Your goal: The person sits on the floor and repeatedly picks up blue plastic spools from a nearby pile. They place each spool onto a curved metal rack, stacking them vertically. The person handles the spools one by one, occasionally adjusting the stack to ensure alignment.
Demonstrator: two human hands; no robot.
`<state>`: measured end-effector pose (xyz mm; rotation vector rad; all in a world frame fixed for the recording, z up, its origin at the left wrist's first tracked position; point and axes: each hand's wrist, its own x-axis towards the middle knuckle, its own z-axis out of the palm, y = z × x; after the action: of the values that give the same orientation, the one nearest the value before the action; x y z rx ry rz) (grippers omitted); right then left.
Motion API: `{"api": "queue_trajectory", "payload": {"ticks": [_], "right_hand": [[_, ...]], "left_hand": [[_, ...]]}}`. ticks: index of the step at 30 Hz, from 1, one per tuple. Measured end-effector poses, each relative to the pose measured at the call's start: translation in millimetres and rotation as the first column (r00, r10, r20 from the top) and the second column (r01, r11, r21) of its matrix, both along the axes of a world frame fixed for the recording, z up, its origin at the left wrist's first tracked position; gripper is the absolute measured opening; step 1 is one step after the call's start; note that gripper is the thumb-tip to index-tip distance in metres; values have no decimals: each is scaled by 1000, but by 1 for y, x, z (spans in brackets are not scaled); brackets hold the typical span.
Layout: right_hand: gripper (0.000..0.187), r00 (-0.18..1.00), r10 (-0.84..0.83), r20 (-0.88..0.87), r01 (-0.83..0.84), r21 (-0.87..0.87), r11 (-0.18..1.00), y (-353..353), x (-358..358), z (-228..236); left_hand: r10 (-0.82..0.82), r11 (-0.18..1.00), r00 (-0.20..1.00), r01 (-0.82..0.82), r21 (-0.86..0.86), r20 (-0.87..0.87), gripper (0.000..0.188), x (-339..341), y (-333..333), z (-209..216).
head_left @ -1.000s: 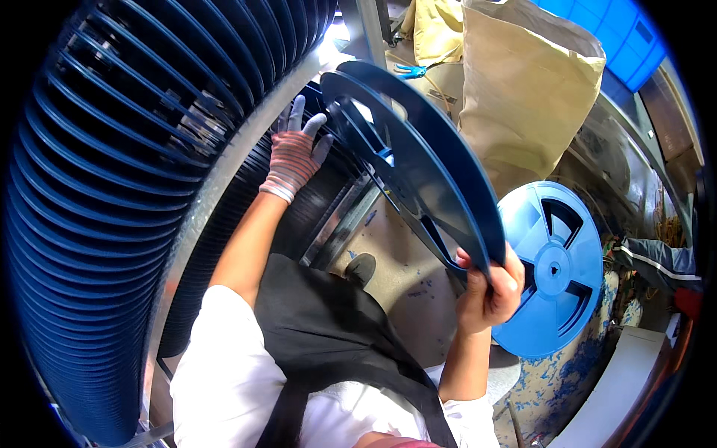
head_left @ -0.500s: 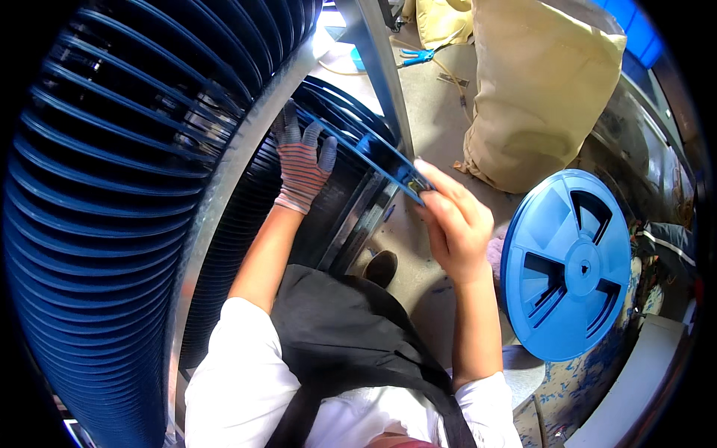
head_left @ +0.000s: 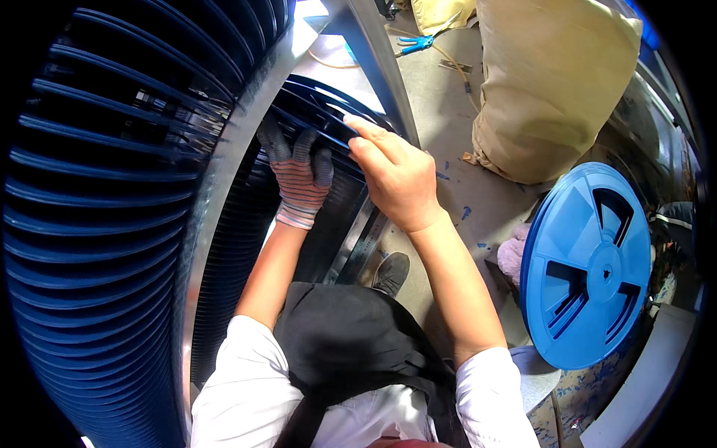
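My right hand (head_left: 396, 175), bare, is closed on the near edge of a blue plastic reel (head_left: 323, 128), which tilts among the dark reels behind the metal frame (head_left: 213, 179). My left hand (head_left: 300, 175) wears a grey glove with a striped palm. Its fingers are stretched out and spread, with the tips beside the underside of that reel, partly in shadow. Left of the frame runs a long row of dark blue reels (head_left: 97, 246), packed flange to flange. The far part of the held reel is hidden among the others.
Several light blue reels (head_left: 564, 299) stand stacked at the right, near a fluffy purple thing (head_left: 512, 254). Beyond them is a large beige sack (head_left: 549, 89). A blue air gun (head_left: 415, 45) with a hose lies on the floor. A slanted metal post (head_left: 377, 67) rises ahead.
My right hand has moved left and inward, carrying the reel deeper among the dark reels. My left hand has shifted only slightly, fingers still spread.
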<state>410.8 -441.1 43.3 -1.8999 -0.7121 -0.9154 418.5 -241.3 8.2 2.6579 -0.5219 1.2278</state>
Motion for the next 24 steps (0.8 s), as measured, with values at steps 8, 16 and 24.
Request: {"api": "queue_trajectory", "payload": {"ticks": [8, 16, 24], "right_hand": [[9, 989, -18, 145, 16, 20, 1000, 0, -9, 4], [8, 989, -26, 144, 21, 31, 999, 11, -5, -7], [11, 988, -63, 141, 62, 9, 998, -7, -15, -15]], "left_hand": [[-22, 998, 1000, 21, -53, -22, 47, 1, 7, -12], [-13, 999, 1000, 14, -42, 21, 46, -1, 9, -15], [329, 836, 941, -327, -441, -76, 42, 17, 77, 21]]}}
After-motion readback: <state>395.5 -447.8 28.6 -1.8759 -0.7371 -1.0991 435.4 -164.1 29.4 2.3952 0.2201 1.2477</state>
